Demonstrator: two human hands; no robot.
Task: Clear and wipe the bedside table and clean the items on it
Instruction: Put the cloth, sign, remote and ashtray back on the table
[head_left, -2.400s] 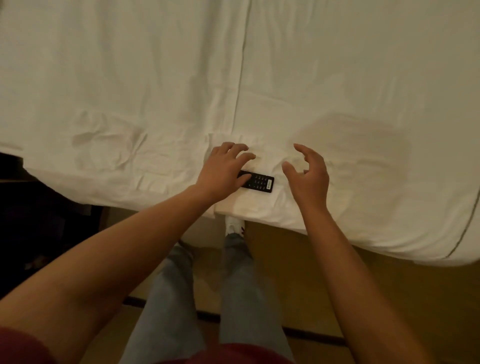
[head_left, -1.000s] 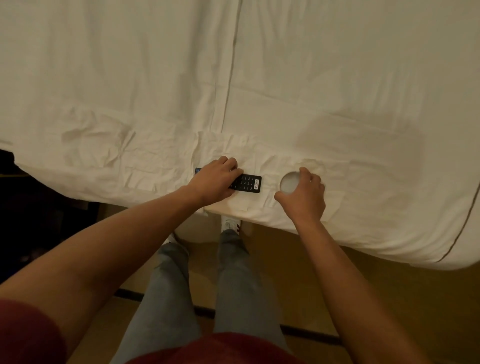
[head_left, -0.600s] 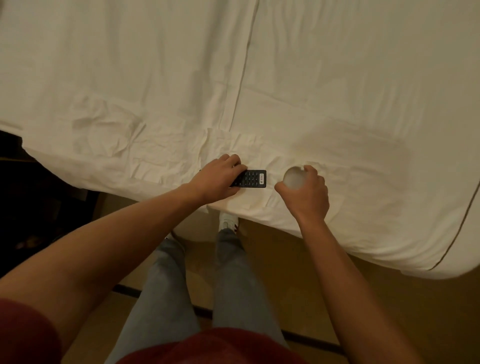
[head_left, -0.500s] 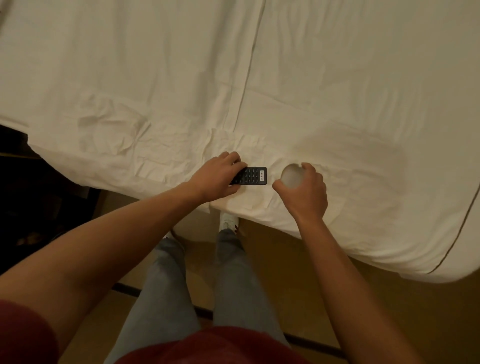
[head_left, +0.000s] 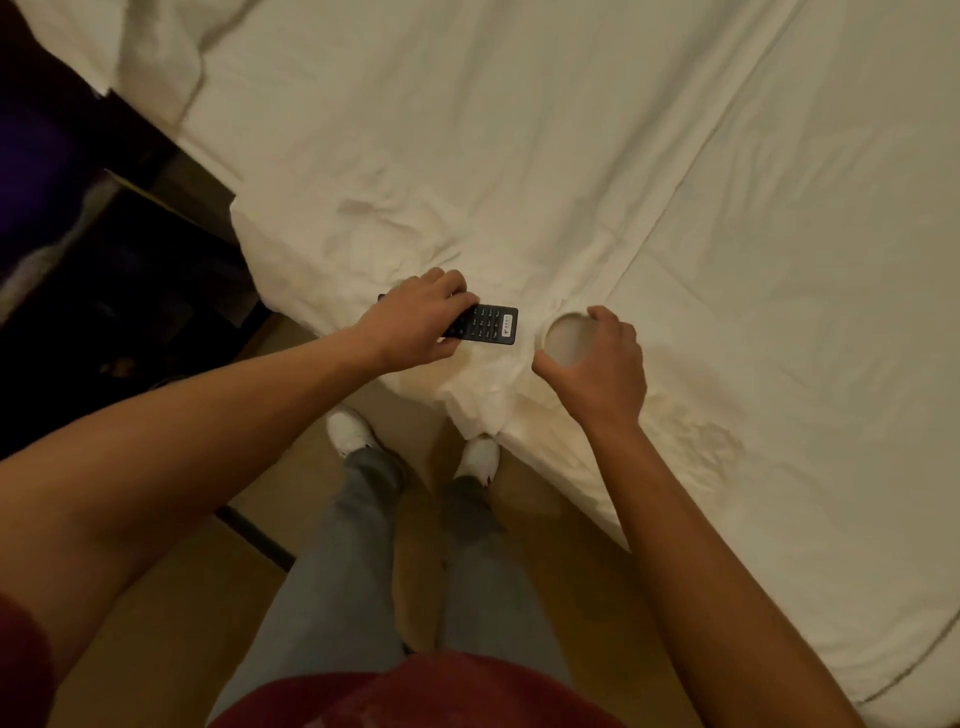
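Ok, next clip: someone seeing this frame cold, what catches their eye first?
Probably the two bare hands at the near edge of the white bed: the left hand grips a black remote, and the right hand wraps around a small round white object just to its right. After that, the dark furniture at far left.

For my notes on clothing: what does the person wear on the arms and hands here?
Both forearms are bare up to the frame edge. The left hand and the right hand wear no gloves, rings or watch that I can see. A dark red sleeve shows at the left upper arm.
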